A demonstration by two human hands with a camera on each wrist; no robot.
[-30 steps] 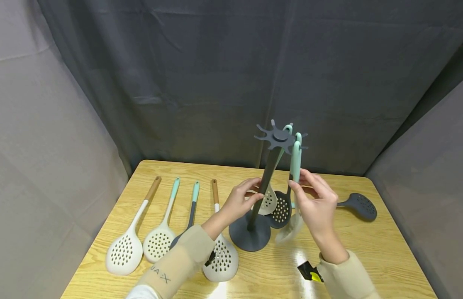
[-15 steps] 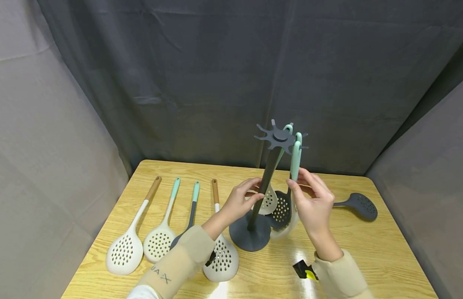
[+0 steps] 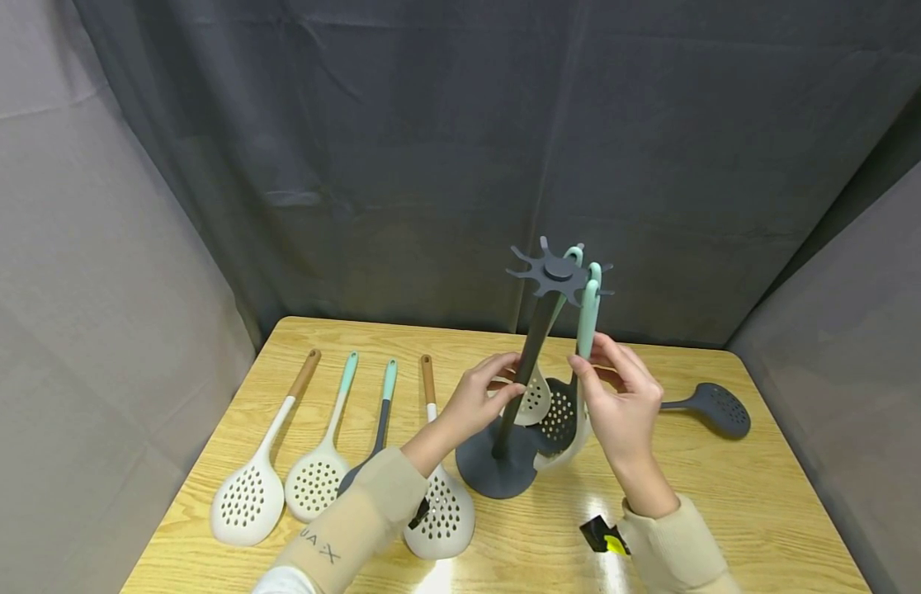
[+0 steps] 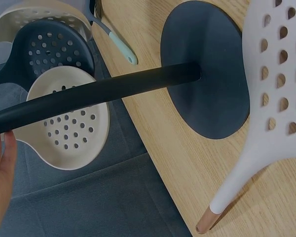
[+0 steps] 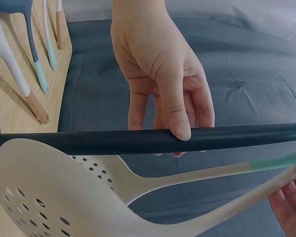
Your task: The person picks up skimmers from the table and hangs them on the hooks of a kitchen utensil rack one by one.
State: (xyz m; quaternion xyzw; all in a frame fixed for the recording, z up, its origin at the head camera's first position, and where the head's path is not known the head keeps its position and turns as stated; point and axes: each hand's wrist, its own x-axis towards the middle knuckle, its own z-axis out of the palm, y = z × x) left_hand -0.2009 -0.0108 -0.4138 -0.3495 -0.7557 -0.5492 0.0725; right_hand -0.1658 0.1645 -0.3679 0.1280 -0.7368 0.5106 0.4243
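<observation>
My left hand (image 3: 479, 396) grips the black pole of a utensil stand (image 3: 535, 346), thumb on one side and fingers behind. The stand has a round base (image 3: 498, 462) and a ring of hooks (image 3: 557, 268) on top. At the stand's right, my right hand (image 3: 624, 404) pinches a cream skimmer (image 5: 44, 187) by its mint handle (image 3: 588, 322); the handle's upper end is at a hook. Behind it hang a dark skimmer (image 3: 559, 412) and another cream skimmer (image 4: 71, 121), both perforated. The held skimmer's head is partly hidden in the head view.
On the wooden table's left lie a white skimmer (image 3: 247, 503), a cream one (image 3: 318, 483), a dark one (image 3: 382, 412) and another white one (image 3: 440, 516) under my left forearm. Another dark skimmer (image 3: 716, 410) lies at the right. Curtains (image 3: 401, 165) enclose the table.
My right hand has shifted slightly left, and the held skimmer's head has swung left beneath the dark one, towards the base. The left hand and stand have stayed put.
</observation>
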